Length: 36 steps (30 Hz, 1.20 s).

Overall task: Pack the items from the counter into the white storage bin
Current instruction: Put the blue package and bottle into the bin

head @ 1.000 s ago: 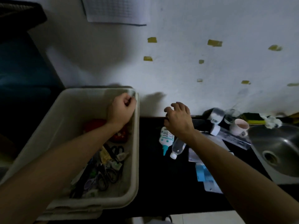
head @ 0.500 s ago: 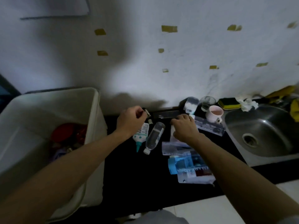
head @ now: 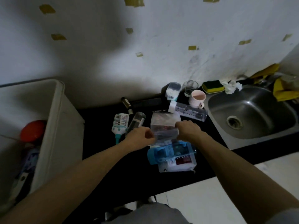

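**Both hands on a clear packet at mid-bench**

Head view. The left hand [head: 140, 138] and right hand [head: 188, 130] flank a clear packet [head: 163, 125] lying flat on the black bench [head: 113, 167]. The left fingers are curled and pinch the packet's left edge. The right fingers are curled over its right edge, grasping it (the fingertips themselves are hidden under the knuckles).

Just left of the left hand, a white bottle with a teal tip [head: 120, 125] and a small clear bottle [head: 136, 121] lie side by side. A dark vial [head: 127, 104] sits behind them, near the wall. A blue packet [head: 171, 152] lies just in front of the clear packet, on top of a white-and-red packet [head: 178, 165] close to the bench's front edge. Behind the right hand, a long clear box [head: 189, 111] lies beside the left rim of the sink [head: 252, 113].

The white storage bin [head: 56, 126] stands at the bench's left end with a red round object [head: 32, 130] inside. A strip of bare bench separates its right wall from the white bottle and widens toward the front edge under the left forearm.
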Motion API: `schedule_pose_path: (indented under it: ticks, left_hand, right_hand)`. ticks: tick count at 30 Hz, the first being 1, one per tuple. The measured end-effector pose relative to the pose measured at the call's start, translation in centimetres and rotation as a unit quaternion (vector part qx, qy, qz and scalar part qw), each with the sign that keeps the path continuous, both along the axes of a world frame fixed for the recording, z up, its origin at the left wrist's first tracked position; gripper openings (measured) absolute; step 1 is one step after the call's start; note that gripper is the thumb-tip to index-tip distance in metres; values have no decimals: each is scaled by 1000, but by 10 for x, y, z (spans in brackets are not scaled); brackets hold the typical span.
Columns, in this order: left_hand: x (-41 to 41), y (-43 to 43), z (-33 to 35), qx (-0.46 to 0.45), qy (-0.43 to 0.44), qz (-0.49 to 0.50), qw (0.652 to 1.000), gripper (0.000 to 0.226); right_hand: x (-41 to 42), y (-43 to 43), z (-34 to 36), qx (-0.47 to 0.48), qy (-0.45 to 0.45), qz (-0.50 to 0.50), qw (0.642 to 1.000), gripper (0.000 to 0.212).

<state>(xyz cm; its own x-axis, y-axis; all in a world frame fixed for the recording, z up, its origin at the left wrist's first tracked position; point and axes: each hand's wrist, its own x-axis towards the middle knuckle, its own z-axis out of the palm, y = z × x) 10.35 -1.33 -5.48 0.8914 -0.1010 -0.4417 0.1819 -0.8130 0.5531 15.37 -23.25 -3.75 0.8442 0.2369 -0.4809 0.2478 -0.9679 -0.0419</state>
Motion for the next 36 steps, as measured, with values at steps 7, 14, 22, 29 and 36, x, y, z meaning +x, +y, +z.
schedule_pose_path:
  ticks: [7, 14, 22, 29, 36]
  left_hand:
    - [-3, -32, -18, -34, 42, -94, 994, 44]
    - [2, -54, -27, -18, 100, -169, 980, 56]
    - [-16, -64, -44, 39, 65, -236, 969, 80]
    - [-20, -66, -46, 23, 74, -228, 971, 81]
    - [-11, -41, -22, 0, 120, -223, 967, 92]
  right_hand:
    - [2, -28, -11, 56, 67, -61, 994, 55]
    - [-2, -27, -23, 92, 40, -66, 993, 62]
    - [-7, -29, -26, 91, 15, -47, 995, 61]
    - [-8, -30, -23, 94, -5, -27, 995, 66]
    - [-4, -23, -2, 159, -15, -21, 987, 73]
